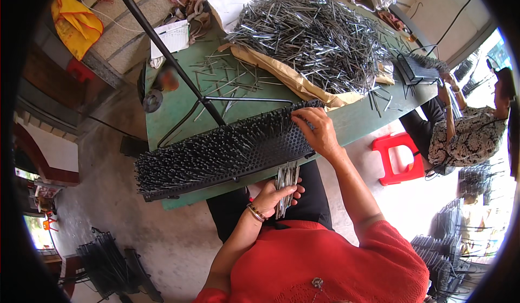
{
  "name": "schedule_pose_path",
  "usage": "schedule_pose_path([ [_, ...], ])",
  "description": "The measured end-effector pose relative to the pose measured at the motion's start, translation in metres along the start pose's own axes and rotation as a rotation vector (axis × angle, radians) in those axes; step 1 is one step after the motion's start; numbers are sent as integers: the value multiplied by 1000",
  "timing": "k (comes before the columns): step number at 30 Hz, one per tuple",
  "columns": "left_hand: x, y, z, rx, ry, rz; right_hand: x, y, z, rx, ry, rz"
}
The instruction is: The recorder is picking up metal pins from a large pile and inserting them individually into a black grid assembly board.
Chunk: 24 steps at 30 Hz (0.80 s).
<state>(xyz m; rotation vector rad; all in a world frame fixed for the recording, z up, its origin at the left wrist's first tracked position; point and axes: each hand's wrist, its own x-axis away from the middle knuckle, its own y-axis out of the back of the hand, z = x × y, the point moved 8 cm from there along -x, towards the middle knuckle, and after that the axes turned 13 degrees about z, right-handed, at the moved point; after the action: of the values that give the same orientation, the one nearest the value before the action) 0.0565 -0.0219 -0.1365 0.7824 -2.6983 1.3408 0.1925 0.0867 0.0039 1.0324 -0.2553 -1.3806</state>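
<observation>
A bundle of thin silvery metal rods (287, 186) is held in my left hand (275, 196), its fingers wrapped round it above my lap. My right hand (318, 129) is closed in a pinch at the right end of a long black perforated board (271, 147). Whatever sits between those fingertips is too small to make out. Dense rows of upright dark rods (200, 154) fill the board's left and middle holes and run along its far edge. Bare holes show in the near right part. The board lies tilted at the table's near edge.
A big heap of loose rods (314, 37) lies on brown paper (281, 75) on the green table (184, 94). A black metal pole (173, 59) slants up behind the board. At right, another person (463, 135) works at a similar board (417, 70) near a red stool (398, 157).
</observation>
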Motion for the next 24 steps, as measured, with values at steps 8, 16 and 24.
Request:
schedule_pose_path([
  [8,0,-1,-1,-5,-6,-1,2,-6,0,-50,10,59],
  [16,-1,2,1,4,0,-2,2,2,-1,-67,3,-21],
  [24,-3,3,-1,107,-37,-21,-1,-1,-21,-139,-51,2],
])
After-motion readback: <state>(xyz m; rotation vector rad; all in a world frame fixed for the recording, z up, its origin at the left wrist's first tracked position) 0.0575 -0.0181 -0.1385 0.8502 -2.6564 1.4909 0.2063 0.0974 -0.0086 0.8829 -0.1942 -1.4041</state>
